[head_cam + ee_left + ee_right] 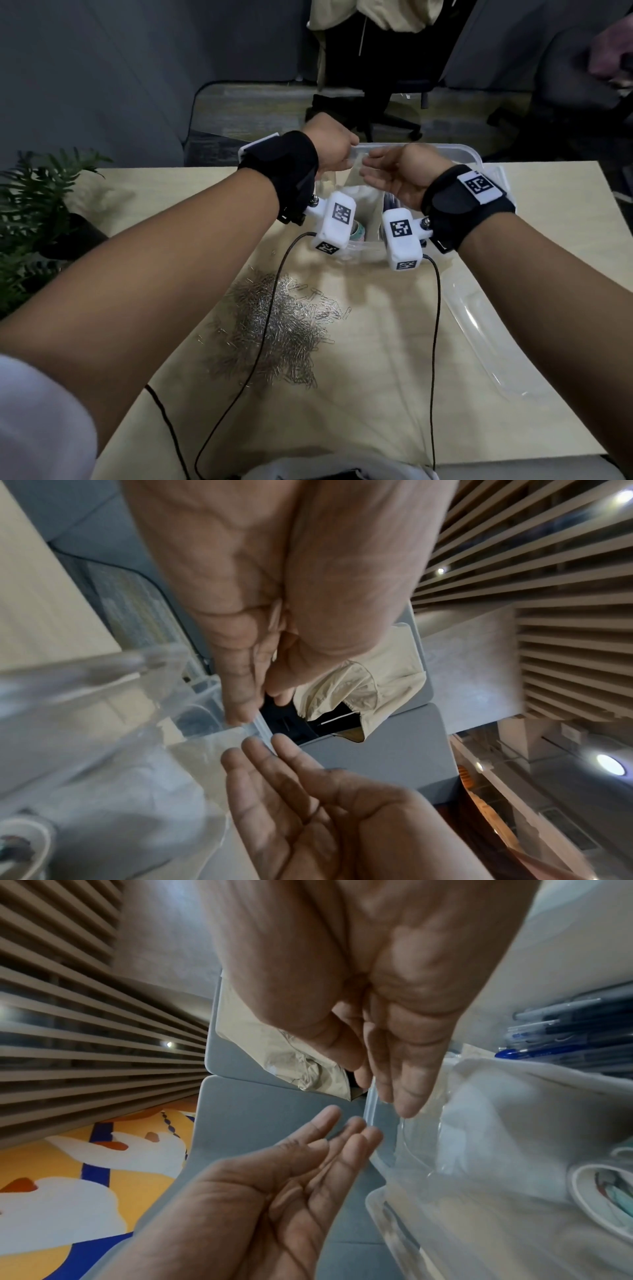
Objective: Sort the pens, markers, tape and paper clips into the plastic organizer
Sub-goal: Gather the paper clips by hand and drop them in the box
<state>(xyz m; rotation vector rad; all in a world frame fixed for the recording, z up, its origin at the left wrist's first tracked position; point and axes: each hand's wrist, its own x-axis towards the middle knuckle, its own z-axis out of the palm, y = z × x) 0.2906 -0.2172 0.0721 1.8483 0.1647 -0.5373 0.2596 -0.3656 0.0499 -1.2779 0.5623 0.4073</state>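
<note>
Clear organizer (469, 150) rim between both hands.

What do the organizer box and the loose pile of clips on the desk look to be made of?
Organizer: clear, glossy plastic, apparently; the floor and contents show through its walls. Paper clips: thin bent wire, silvery with small glints, probably bare metal.

Near desk: paper clips (274, 329) heap centre, I see bare wood right | lid (486, 329) flanks right | organizer (472, 152) blocks far edge
</note>
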